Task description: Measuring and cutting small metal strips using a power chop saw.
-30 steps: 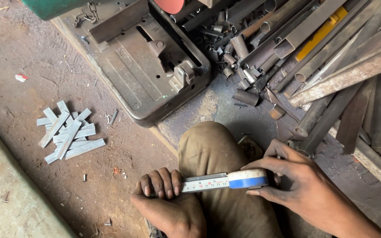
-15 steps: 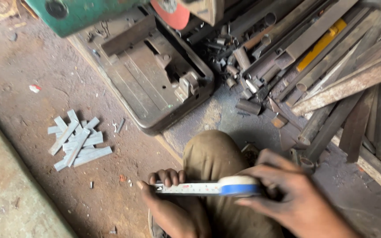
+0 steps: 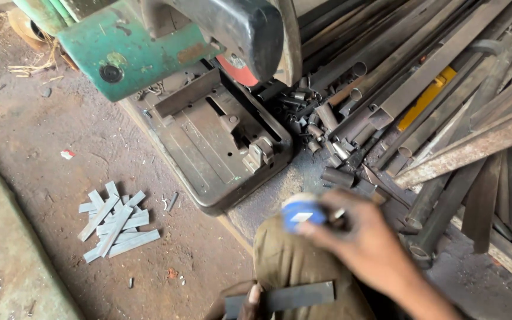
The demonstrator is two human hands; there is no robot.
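Note:
My right hand point(image 3: 367, 242) is raised over my knee and grips a blue and white tape measure point(image 3: 302, 214), blurred by motion, with its blade drawn in. My left hand point(image 3: 239, 302) sits at the bottom edge and pinches a flat grey metal strip point(image 3: 284, 297) that lies across my brown trouser leg point(image 3: 294, 268). Only the fingers of the left hand show.
A green chop saw point(image 3: 149, 41) stands over its steel base plate point(image 3: 208, 139) ahead of me. Cut flat strips point(image 3: 115, 222) lie piled on the dirt floor at left. Long steel tubes and bars point(image 3: 445, 95) and short tube offcuts point(image 3: 321, 130) crowd the right.
The tape blade, earlier stretched between both hands, has retracted. My right hand lifted away with the tape case. The view tilted up, showing the saw head, and the metal strip now shows in my left hand.

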